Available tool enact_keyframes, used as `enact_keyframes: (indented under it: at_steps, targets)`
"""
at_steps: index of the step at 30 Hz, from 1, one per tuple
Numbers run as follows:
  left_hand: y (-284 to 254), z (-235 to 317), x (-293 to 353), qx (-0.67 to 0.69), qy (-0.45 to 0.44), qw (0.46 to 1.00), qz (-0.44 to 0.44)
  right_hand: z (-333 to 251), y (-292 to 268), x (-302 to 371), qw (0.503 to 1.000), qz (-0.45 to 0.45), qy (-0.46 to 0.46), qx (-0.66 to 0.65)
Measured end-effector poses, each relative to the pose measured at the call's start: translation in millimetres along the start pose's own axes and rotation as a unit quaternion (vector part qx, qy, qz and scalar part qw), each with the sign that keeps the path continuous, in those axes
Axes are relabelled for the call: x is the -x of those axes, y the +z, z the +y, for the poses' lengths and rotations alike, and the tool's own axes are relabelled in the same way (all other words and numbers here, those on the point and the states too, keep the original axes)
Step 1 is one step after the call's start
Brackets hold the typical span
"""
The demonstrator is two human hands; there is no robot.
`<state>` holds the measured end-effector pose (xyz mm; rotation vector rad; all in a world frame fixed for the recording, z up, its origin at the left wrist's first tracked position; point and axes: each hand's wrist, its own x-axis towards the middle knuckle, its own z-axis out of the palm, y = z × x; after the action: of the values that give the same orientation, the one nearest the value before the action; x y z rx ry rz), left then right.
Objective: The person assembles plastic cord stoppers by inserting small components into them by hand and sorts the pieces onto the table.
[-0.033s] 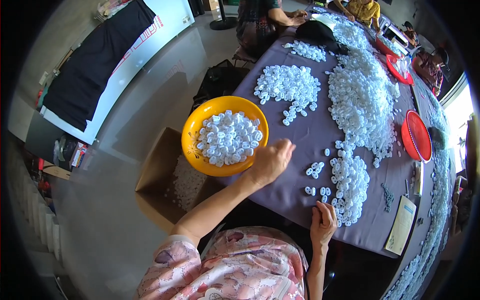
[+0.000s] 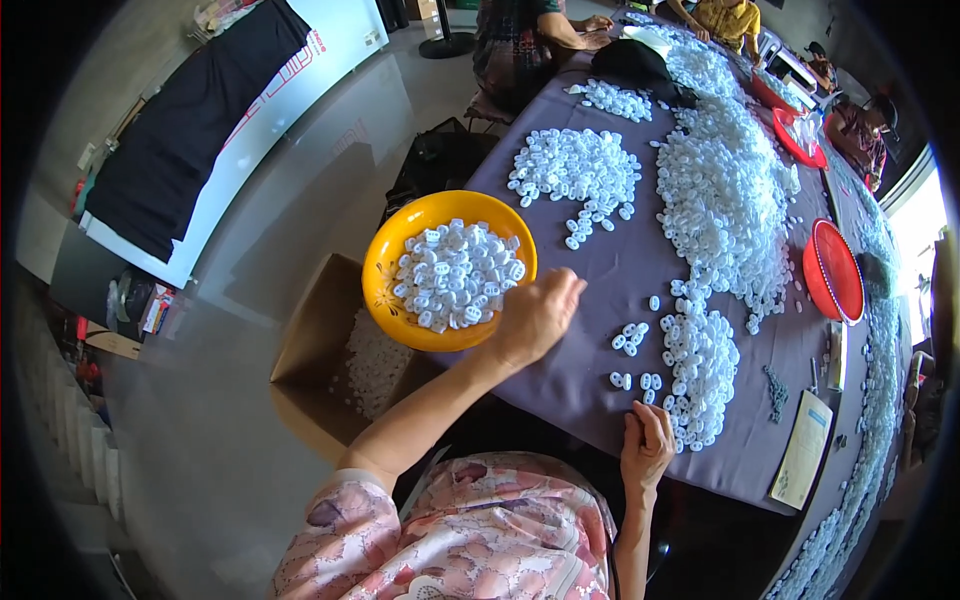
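My left hand (image 2: 538,318) is closed, just off the right rim of a yellow bowl (image 2: 385,318). White oval plastic pieces with small dark openings (image 2: 458,275) fill much of the bowl. Whether the fingers pinch a piece is hidden. At the table's near edge, my right hand (image 2: 648,445) has its fingers curled together, beside a small heap of the same pieces (image 2: 702,375). What it grips, if anything, does not show. Between my hands lie a few loose pieces (image 2: 630,338) in little groups.
A dark-clothed table (image 2: 590,400) carries a long pile of pieces (image 2: 725,200) and another heap (image 2: 575,170). Below the bowl stands a cardboard box (image 2: 315,350) with pieces inside. A red basket (image 2: 833,270) and a paper booklet (image 2: 802,450) lie right. Other people sit farther along.
My left hand has shifted slightly left and up, nearer the bowl. The right hand has stayed in place.
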<state>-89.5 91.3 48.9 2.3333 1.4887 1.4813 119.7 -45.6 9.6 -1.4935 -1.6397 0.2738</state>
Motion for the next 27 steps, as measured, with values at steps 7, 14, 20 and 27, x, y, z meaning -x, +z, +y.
enact_keyframes:
  at_steps: [7,14,20,27]
  targets:
    - [-56.0,-49.7,-25.2,-0.177,0.017,0.984,0.000,2.2,1.9,-1.4,1.000,0.008,-0.008,0.007]
    - [-49.9,12.7,45.0,-0.054,0.016,0.986,-0.155,0.5,1.5,-0.5,1.000,0.006,-0.008,0.005]
    - [-26.3,-1.5,86.2,-0.095,0.017,0.977,-0.189,0.1,1.8,0.9,1.000,0.007,-0.003,0.003]
    - [-13.4,-6.6,88.7,-0.066,-0.052,0.983,-0.165,-0.8,1.8,-0.5,1.000,0.011,-0.007,0.011]
